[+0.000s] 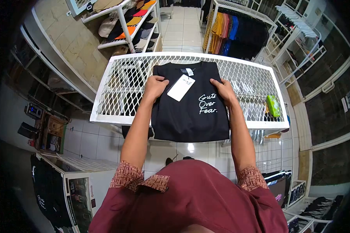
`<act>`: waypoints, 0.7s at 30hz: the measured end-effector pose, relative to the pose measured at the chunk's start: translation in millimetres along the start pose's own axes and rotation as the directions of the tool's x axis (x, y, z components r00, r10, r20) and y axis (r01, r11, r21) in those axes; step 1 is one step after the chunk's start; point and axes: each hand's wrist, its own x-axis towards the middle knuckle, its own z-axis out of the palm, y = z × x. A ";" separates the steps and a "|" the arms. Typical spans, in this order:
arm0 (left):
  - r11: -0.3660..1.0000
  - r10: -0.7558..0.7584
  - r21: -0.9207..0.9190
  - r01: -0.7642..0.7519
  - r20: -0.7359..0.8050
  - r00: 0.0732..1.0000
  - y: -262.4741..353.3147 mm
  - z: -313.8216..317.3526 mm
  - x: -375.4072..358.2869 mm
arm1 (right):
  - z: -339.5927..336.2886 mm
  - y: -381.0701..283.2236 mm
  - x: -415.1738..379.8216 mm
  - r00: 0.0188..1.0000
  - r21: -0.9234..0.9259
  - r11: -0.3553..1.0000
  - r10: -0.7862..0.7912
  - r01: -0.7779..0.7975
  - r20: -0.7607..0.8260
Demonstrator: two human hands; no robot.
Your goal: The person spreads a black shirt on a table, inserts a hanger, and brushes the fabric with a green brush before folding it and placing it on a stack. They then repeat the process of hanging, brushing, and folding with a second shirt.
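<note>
A black folded T-shirt (190, 120) with white "Guts Over Fear." lettering lies on a white mesh-topped table (144, 58), its lower part hanging past the front edge. A white hang tag (181, 88) rests on the chest, below a small neck label (189, 72). At the shirt's left edge, my left hand (155, 87) grips the cloth, thumb on top and fingers mostly hidden beneath. My right hand (224, 90) holds the opposite edge in the same way, just above the lettering.
A bright green packet (273, 106) sits on the table's right end. Beyond stand a shelf of caps (136, 23) on the left and a rack of hanging shirts (237, 33). White hangers (295, 19) hang at the far right. A counter (81, 167) stands lower left.
</note>
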 end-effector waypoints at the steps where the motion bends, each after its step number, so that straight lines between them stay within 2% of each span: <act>1: 0.995 0.056 -0.080 -0.051 0.050 0.997 2.4 -0.9 -1.7 | -0.4 -6.6 -7.4 0.998 0.076 0.997 0.007 -0.012 0.061; 2: 0.973 0.045 -0.227 -0.038 0.026 0.999 3.5 -0.2 -6.2 | -0.7 -8.1 -10.4 0.998 0.078 0.997 0.009 -0.014 0.059; 3: 0.974 0.048 -0.223 -0.040 0.030 0.998 1.3 1.0 -6.7 | -1.5 -7.7 -11.9 0.998 0.106 0.994 0.007 -0.015 0.070; 5: 0.809 -0.107 -0.582 0.085 -0.003 0.994 -1.7 0.8 -5.0 | -0.3 -7.0 -14.2 0.997 0.138 0.990 0.003 -0.013 0.073; 6: 0.802 -0.069 -0.593 0.073 0.029 0.997 -10.8 0.3 1.5 | 1.7 -7.0 -14.1 0.999 0.124 0.992 -0.001 -0.005 0.052; 7: 0.803 -0.060 -0.592 0.068 0.033 0.998 5.1 -1.8 -6.9 | 3.8 -9.7 -15.2 0.999 0.110 0.994 -0.008 0.004 0.031; 9: 0.845 -0.204 -0.453 0.285 0.219 0.954 31.8 -7.5 -22.6 | 5.1 -11.8 -17.6 1.000 0.089 0.996 -0.022 0.020 0.014; 11: 0.865 -0.196 -0.418 0.276 0.226 0.954 29.9 -7.0 -17.1 | 4.7 -12.2 -17.0 0.999 0.113 0.994 0.008 -0.013 0.041; 12: 0.855 -0.156 -0.444 0.269 0.276 0.949 36.3 -8.9 -22.3 | 5.5 -10.8 -17.1 0.999 0.112 0.994 0.005 -0.010 0.043; 15: 0.837 -0.087 -0.483 0.257 0.347 0.934 38.0 -9.9 -21.2 | 7.6 -14.0 -21.4 0.994 0.202 0.977 -0.088 0.074 0.059; 18: 0.764 0.118 -0.635 0.114 0.311 0.943 42.0 -14.3 -18.7 | 6.9 -42.3 -41.0 0.969 0.234 0.942 -0.247 0.239 0.007; 19: 0.764 0.126 -0.637 0.105 0.307 0.943 55.3 -19.8 -21.3 | 3.6 -55.7 -45.6 0.968 0.251 0.937 -0.252 0.242 0.005; 21: 0.778 0.179 -0.629 0.004 0.227 0.957 88.0 -34.2 -25.7 | -3.8 -77.4 -39.6 0.933 0.273 0.895 -0.359 0.352 -0.028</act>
